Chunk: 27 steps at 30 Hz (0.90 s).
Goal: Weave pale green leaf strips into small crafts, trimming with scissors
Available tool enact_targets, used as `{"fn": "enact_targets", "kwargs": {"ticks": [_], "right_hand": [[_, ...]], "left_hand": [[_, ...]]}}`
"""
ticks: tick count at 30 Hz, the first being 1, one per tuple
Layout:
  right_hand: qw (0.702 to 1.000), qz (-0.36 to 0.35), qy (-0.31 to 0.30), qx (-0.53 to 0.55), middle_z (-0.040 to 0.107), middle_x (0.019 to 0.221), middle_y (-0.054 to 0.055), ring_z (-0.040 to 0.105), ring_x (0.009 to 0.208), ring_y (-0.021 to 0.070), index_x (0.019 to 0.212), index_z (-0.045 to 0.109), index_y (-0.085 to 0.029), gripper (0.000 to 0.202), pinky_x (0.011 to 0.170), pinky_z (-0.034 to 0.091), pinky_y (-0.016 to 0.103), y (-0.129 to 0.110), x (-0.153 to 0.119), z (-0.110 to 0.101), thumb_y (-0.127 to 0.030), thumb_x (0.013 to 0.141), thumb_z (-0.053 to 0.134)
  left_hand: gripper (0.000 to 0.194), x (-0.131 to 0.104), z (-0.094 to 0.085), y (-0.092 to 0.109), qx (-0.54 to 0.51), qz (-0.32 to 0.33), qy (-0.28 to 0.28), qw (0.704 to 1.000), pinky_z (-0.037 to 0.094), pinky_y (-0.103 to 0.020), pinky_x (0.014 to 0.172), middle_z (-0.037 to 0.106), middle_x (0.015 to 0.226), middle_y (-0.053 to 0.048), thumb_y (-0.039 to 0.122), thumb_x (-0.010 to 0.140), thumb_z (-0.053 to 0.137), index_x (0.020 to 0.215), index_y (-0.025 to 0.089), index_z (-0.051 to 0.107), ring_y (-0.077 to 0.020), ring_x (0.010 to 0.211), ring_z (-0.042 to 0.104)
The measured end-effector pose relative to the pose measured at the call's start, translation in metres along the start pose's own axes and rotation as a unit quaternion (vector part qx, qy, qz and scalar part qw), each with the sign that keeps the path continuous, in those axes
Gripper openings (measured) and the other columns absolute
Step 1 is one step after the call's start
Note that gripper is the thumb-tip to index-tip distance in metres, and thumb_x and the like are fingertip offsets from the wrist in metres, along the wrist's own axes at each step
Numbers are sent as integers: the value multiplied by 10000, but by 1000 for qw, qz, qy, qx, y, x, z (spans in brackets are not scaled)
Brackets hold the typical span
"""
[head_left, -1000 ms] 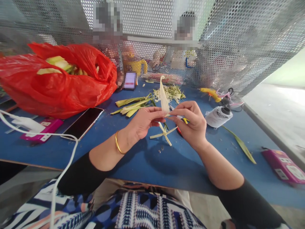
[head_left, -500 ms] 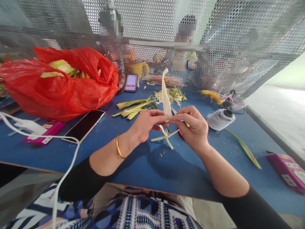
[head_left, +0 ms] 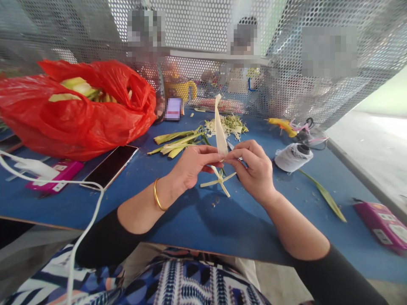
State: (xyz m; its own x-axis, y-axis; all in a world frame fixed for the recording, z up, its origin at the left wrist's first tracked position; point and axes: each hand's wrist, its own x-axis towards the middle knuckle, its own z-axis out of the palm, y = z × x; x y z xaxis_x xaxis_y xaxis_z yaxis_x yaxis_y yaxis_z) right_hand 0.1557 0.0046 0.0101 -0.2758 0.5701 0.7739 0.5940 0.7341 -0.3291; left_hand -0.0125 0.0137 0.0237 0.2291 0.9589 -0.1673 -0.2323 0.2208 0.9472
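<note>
A pale, leaf-like husk strip (head_left: 220, 131), probably corn husk, stands upright between my hands. My left hand (head_left: 199, 165) pinches its lower end between thumb and fingers. The fingertips of my right hand (head_left: 256, 169) are closed on the same lower end from the other side. Just below my fingers lies a cross-shaped piece of knotted pale strips (head_left: 220, 180) on the table; whether it is joined to the upright strip I cannot tell. A metal blade (head_left: 230, 145), apparently of scissors, shows partly behind my right hand.
Yellow-green husks (head_left: 178, 144) and a heap of shreds (head_left: 227, 126) lie beyond my hands. Left are a red plastic bag (head_left: 95, 123), a phone (head_left: 111, 167) and a white cable (head_left: 92, 212). Right are a white thread spool (head_left: 292, 157), a green leaf (head_left: 327, 197) and a magenta box (head_left: 380, 222).
The view has shifted slightly. My right fingers have moved a little on the base of the husk strip; both hands stay pinched on it.
</note>
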Motion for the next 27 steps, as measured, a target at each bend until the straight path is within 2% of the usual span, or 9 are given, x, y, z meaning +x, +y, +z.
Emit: {"fn": "enact_targets", "kwargs": {"ticks": [5, 9, 18, 22, 27], "right_hand": [[996, 80, -36, 31, 661, 911, 34, 628, 862, 195, 810, 614, -236, 109, 757, 473, 352, -4, 0, 2, -182, 896, 573], [990, 126, -38, 52, 654, 777, -5, 612, 750, 161, 779, 580, -229, 121, 692, 467, 291, -7, 0, 3, -147, 867, 578], [983, 168, 9, 74, 667, 745, -20, 618, 711, 140, 763, 594, -222, 93, 673, 479, 273, -13, -1, 6, -158, 829, 607], [972, 206, 42, 109, 684, 769, -32, 646, 703, 144, 864, 555, -233, 144, 671, 497, 282, -12, -2, 8, -185, 776, 658], [969, 216, 21, 120, 685, 741, -40, 656, 694, 153, 932, 537, -241, 211, 678, 503, 296, -9, -2, 6, -195, 768, 663]], "left_hand": [[144, 0, 2, -4, 34, 64, 28, 997, 449, -245, 555, 664, 645, -5, 201, 593, 793, 691, 159, 696, -133, 624, 615], [123, -1, 3, -6, 60, 98, 42, 992, 458, -251, 559, 670, 628, 0, 201, 614, 777, 701, 164, 698, -138, 618, 622], [134, 0, 3, -4, 60, 104, 38, 992, 463, -241, 550, 675, 623, -3, 199, 612, 783, 705, 151, 700, -128, 592, 625], [135, 1, 1, -5, 61, 105, 25, 992, 470, -245, 559, 684, 641, -13, 236, 628, 785, 709, 152, 717, -127, 597, 625], [171, 2, 1, -5, 76, 102, 20, 992, 477, -252, 572, 696, 669, -20, 269, 616, 808, 722, 159, 731, -132, 608, 628]]}}
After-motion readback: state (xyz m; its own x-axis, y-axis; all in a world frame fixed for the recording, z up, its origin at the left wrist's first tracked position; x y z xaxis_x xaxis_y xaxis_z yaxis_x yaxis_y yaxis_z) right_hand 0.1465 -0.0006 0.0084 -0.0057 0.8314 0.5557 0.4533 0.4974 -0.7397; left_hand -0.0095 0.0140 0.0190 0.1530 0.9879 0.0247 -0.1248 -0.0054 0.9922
